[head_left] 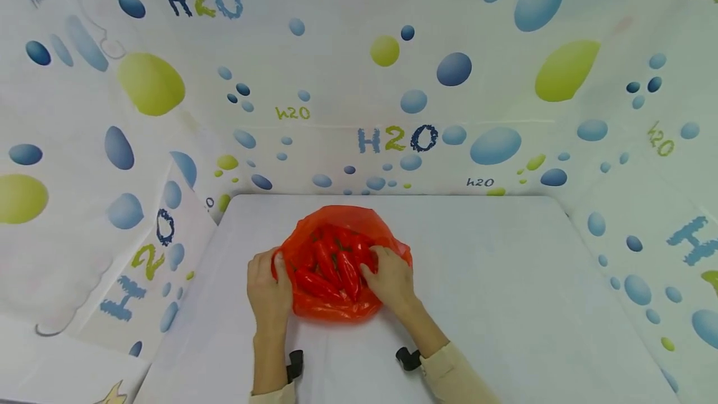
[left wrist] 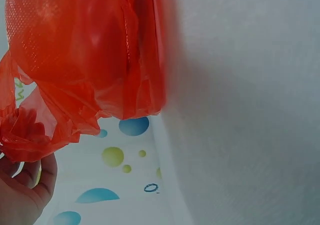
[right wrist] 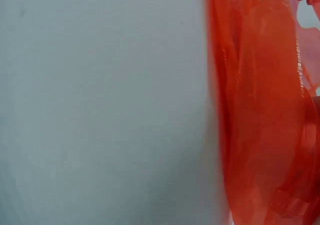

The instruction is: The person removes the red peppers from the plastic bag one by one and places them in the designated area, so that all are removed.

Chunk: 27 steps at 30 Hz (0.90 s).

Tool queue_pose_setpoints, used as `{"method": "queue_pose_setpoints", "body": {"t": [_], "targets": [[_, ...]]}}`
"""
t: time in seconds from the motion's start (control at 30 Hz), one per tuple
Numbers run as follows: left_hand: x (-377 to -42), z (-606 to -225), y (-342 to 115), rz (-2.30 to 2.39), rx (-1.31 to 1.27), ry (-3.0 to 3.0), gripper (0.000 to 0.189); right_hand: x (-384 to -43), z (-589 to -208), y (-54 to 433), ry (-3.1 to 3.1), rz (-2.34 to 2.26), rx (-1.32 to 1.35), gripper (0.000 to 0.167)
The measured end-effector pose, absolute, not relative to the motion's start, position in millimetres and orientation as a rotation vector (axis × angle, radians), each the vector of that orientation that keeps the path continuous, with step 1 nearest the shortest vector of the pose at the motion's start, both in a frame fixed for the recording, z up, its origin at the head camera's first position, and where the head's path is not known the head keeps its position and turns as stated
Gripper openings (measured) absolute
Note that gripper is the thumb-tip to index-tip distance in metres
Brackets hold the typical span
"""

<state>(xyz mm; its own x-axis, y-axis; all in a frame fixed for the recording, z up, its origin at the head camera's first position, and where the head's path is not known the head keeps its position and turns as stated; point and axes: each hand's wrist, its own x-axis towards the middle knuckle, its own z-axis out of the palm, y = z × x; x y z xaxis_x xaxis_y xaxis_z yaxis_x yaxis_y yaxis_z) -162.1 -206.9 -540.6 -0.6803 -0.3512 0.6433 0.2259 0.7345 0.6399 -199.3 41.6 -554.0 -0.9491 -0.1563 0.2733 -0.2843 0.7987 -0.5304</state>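
An orange-red plastic bag (head_left: 336, 312) stands open on the white table, its thin rim spread wide. Inside lie several shiny red chili peppers (head_left: 349, 274) with green stems. My left hand (head_left: 270, 288) pinches the bag's left rim, thumb on the inner side. In the left wrist view, that hand's curled fingers (left wrist: 46, 177) show below the crumpled plastic. My right hand (head_left: 395, 279) reaches over the right rim, thumb and fingers around a chili pepper at the right of the pile. In the right wrist view, the bag's side (right wrist: 265, 110) hides most of this hand.
The white table (head_left: 493, 279) extends on both sides of the bag. Behind and beside it hang white sheets (head_left: 336, 67) printed with blue and green drops and H2O lettering. Black wrist mounts (head_left: 408, 359) sit at both forearms, above light sleeves (head_left: 457, 373).
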Motion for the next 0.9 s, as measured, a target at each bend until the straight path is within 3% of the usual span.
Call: {"method": "queue_pose_setpoints", "body": {"t": [0.43, 0.9], "targets": [[-160.6, -543.1, -201.0, -0.928, 0.122, -2.145, 0.023, -201.8, -566.5, 38.8, -2.842, 0.930, 0.234, 0.053], [-160.0, -542.4, -200.7, -0.921, 0.095, -2.138, 0.024, -205.3, -573.2, 39.1, -2.778, 1.060, 0.254, 0.042]]}}
